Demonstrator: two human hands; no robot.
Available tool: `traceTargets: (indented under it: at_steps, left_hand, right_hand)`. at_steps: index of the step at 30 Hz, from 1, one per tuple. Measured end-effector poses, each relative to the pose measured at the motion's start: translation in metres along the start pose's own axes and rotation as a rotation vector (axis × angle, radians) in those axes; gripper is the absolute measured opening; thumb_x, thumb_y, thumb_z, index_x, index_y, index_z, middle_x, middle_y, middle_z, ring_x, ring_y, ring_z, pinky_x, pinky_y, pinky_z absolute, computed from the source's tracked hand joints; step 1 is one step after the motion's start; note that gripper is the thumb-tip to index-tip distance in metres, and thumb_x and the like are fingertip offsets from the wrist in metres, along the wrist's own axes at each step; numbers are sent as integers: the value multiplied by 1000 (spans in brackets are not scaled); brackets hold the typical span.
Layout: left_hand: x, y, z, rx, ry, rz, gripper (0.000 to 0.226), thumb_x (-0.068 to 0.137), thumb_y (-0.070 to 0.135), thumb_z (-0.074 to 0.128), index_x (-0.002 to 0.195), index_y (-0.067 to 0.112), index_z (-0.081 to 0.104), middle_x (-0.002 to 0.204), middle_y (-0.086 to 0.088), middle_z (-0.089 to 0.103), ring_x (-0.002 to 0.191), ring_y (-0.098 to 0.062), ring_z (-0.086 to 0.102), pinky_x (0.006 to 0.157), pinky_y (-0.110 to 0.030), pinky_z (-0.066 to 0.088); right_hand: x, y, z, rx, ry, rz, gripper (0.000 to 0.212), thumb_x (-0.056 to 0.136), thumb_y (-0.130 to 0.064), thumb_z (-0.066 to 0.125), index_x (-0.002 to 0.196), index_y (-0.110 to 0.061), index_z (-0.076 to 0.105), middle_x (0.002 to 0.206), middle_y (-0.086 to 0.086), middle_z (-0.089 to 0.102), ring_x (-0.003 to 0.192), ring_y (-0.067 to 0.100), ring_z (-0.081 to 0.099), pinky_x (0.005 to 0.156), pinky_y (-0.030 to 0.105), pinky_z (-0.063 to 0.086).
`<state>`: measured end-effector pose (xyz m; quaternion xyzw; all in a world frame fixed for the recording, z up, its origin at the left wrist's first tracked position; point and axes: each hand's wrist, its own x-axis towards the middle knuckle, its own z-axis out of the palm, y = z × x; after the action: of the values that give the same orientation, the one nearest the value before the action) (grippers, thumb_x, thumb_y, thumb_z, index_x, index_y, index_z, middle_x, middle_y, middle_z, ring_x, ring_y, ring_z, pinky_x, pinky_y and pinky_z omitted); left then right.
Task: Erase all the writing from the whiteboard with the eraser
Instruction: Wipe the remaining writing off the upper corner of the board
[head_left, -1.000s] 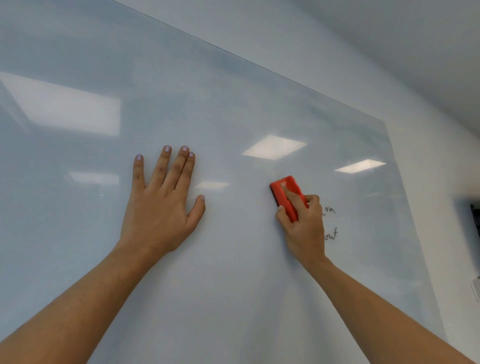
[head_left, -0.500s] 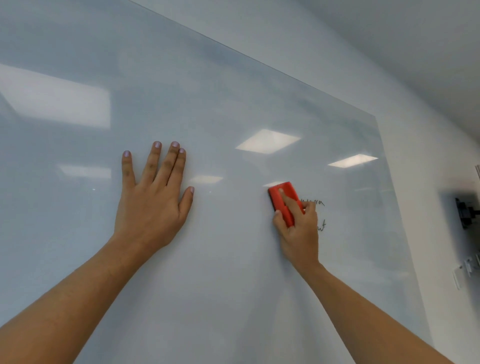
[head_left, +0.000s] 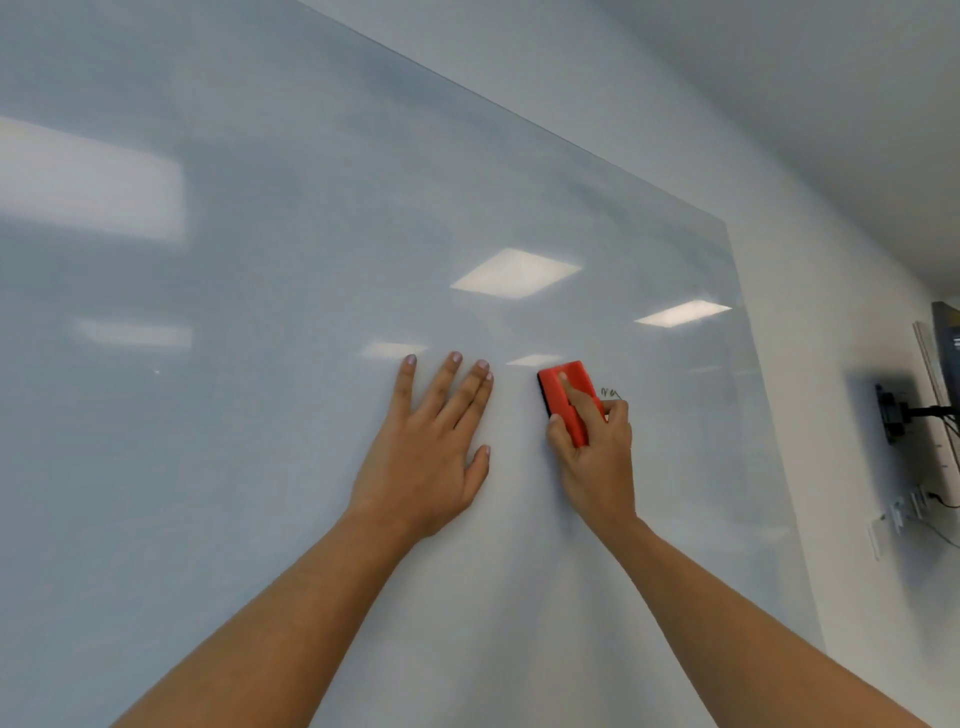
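On the right wall a dark mounted device (head_left: 943, 395) hangs with cables, well apart from the glass whiteboard (head_left: 260, 312). One red eraser (head_left: 569, 397) lies flat against the board, pinched by the right hand (head_left: 597, 462), which covers its lower end. One small scribble (head_left: 611, 392) shows just beside it. The left hand (head_left: 426, 457) presses flat, fingers slightly spread.

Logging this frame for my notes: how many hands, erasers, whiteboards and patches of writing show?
Hands: 2, left hand flat on the board, right hand gripping the eraser
Red eraser: 1
Whiteboard: 1
Patch of writing: 1
Total: 5
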<state>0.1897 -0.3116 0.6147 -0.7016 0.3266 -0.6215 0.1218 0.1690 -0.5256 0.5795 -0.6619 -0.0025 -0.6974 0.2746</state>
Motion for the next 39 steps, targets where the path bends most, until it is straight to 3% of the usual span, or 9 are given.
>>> traceTargets:
  at_steps: [4,8,10,14,17,24,31,37,39]
  left_hand:
    - [0,-2,2,2,-13,-1,69,98,45,18,155,8,23,163,-7,21,151,-29,14,120,-59,1]
    - [-1,0,2,-3,0,-3,69,98,45,18,155,7,24,163,-8,22,151,-29,16,120,-59,3]
    - [-1,1,2,-4,-7,-3,69,98,45,17,155,7,23,163,-8,21,151,-29,15,120,-59,1]
    - [0,1,1,2,-22,-11,70,98,45,15,156,7,21,164,-8,19,152,-30,13,120,-60,-1]
    - [0,1,1,3,-16,-13,69,97,44,18,155,6,24,163,-8,22,151,-30,16,120,-60,2]
    - [-1,2,0,8,-15,-15,69,97,45,18,155,7,24,163,-8,22,151,-30,16,120,-60,2]
    - [-2,2,-1,14,-31,-34,70,97,46,8,157,9,12,165,-6,10,152,-29,5,119,-60,-4]
    - [-2,3,-1,4,-32,-30,70,98,46,10,157,8,13,165,-7,11,152,-29,7,119,-59,-4]
    - [-2,2,-2,1,-36,-29,70,97,46,10,157,8,14,165,-7,12,152,-29,7,119,-59,-3]
  right_hand:
    - [29,-20,16,-33,89,229,47,95,-41,51,141,-35,45,117,4,39,103,26,49,97,45,45]
    - [-3,-25,14,-24,36,-85,44,93,-42,53,137,-41,48,109,-3,39,97,17,45,86,29,44]
    - [-18,-2,5,-17,7,-119,46,90,-47,51,135,-43,49,106,-5,40,96,14,44,85,27,45]
    - [3,29,-3,-55,131,155,45,92,-38,55,137,-30,53,106,2,39,97,27,49,90,43,48]
    - [31,21,5,-71,156,321,47,94,-38,52,140,-33,47,110,4,37,103,32,49,96,47,44]
    - [-12,23,-4,-25,-21,-169,47,90,-46,51,136,-45,47,106,-4,40,98,16,43,87,22,41]
    - [34,36,-2,-65,129,257,46,95,-35,52,141,-31,47,109,3,37,102,29,48,99,44,43]
    - [-7,39,-13,1,-14,-43,44,94,-40,53,137,-31,52,106,-4,38,95,9,46,86,18,40]
    - [-18,58,-19,-11,-11,-39,49,91,-45,52,137,-29,52,105,-3,39,94,9,48,88,22,44]
